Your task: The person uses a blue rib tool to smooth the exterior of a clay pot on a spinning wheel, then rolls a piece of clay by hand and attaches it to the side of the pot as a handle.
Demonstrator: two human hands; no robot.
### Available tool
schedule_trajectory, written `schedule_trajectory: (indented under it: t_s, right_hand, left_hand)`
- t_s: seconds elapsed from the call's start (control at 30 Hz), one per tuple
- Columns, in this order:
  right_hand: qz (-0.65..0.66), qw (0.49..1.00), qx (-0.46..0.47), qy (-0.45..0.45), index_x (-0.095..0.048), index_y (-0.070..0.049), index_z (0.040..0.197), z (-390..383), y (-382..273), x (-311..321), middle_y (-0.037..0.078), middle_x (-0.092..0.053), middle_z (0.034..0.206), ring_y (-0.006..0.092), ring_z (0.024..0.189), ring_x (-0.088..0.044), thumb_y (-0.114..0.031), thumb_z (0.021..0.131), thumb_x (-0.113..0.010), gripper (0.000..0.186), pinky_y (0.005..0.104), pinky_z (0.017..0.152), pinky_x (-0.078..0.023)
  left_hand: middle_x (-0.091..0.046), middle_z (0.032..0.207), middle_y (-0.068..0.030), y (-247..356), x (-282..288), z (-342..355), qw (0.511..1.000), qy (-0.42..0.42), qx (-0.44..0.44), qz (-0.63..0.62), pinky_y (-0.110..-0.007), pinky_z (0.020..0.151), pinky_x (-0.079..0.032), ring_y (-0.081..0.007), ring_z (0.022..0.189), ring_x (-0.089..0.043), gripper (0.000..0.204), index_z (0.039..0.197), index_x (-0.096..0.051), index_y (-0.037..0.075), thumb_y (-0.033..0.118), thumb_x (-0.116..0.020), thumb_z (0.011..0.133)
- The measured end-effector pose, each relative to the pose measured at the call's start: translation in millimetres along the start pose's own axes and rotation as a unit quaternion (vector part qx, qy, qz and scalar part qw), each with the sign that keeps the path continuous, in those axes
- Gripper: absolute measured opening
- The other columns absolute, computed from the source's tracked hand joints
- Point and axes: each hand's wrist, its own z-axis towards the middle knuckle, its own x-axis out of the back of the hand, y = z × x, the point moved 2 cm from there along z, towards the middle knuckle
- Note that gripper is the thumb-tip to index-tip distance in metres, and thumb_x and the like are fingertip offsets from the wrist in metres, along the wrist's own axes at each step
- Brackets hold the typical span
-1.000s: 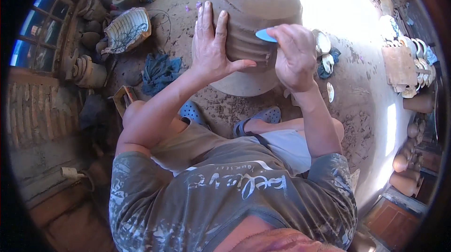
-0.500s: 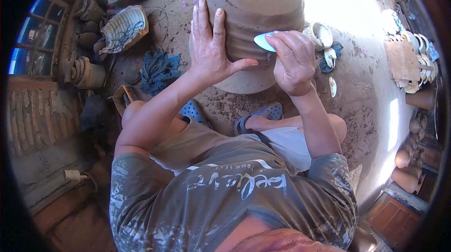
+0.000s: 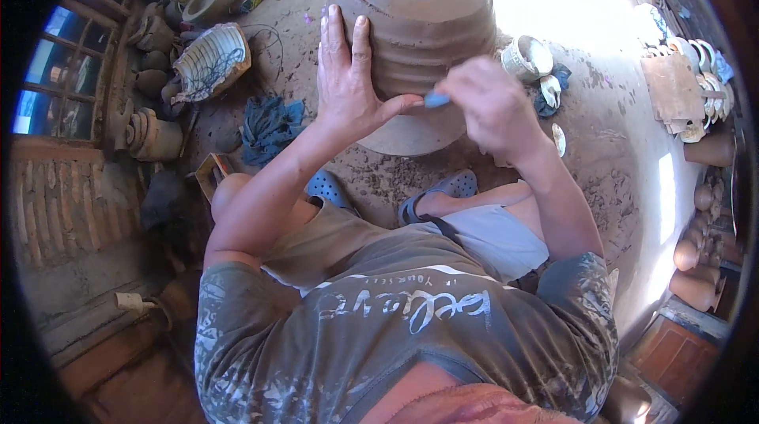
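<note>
A large brown clay pot (image 3: 431, 1) with ridged sides rests on a round grey disc (image 3: 411, 136) in front of me. My left hand (image 3: 346, 84) lies against the pot's left side, fingers stretched upward and thumb reaching out to the right. Pinched in my right hand (image 3: 492, 104), which is smeared by motion, is a small light-blue scraper (image 3: 436, 100). The scraper is low at the pot's near side, close to the tip of my left thumb. Whether it touches the clay I cannot tell.
A white bucket (image 3: 528, 58) stands right of the pot, with a dark cloth (image 3: 558, 76) beside it. On the left are a blue-green rag (image 3: 271, 127) and a ribbed basket-like piece (image 3: 212, 62). Several pots (image 3: 686, 254) line the right wall.
My right hand and the scraper have moved lower and slightly left, toward my left thumb. My left hand stays on the pot. The pot appears slightly further left in view.
</note>
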Motion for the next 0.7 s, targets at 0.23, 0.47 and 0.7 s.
schedule_trajectory:
  t_s: [0.23, 0.47, 0.7]
  right_hand:
    - [0.118, 0.977, -0.153, 0.089, -0.083, -0.003, 0.111, -55.2, -27.0, -18.2, 0.012, -0.074, 0.104, 0.0306, 0.096, -0.071, 0.015, 0.08, -0.069, 0.038, 0.0419, 0.087, -0.059]
    - [-0.063, 0.975, 0.025, 0.209, -0.084, -0.004, 0.11, -14.8, -4.6, -21.4, 0.008, -0.075, 0.111, 0.0299, 0.104, -0.071, 0.007, 0.07, -0.073, 0.043, 0.042, 0.093, -0.058]
    - [-0.018, 0.977, 0.007, 0.214, -0.082, -0.003, 0.105, -10.3, 3.9, -37.6, 0.009, -0.074, 0.109, 0.0313, 0.108, -0.071, 0.007, 0.072, -0.073, 0.036, 0.043, 0.093, -0.059]
  left_hand:
    - [-0.005, 0.177, -0.0392, 4.3, 29.0, 6.1, 0.997, -0.03, -0.067, 0.021, -0.07, 0.129, -0.023, -0.0642, 0.162, -0.009, 0.152, 0.175, -0.015, 0.007, 0.071, -0.097, 0.063]
    - [0.0, 0.181, -0.0305, -29.7, 19.0, 22.2, 0.993, -0.089, 0.057, -0.05, -0.056, 0.133, -0.029, -0.0455, 0.168, -0.015, 0.164, 0.174, -0.003, 0.002, 0.058, -0.104, 0.059]
    - [-0.008, 0.179, -0.0333, -27.2, 16.9, 20.6, 0.993, -0.088, 0.047, -0.068, -0.055, 0.134, -0.025, -0.0477, 0.166, -0.018, 0.163, 0.173, -0.002, -0.002, 0.061, -0.103, 0.061]
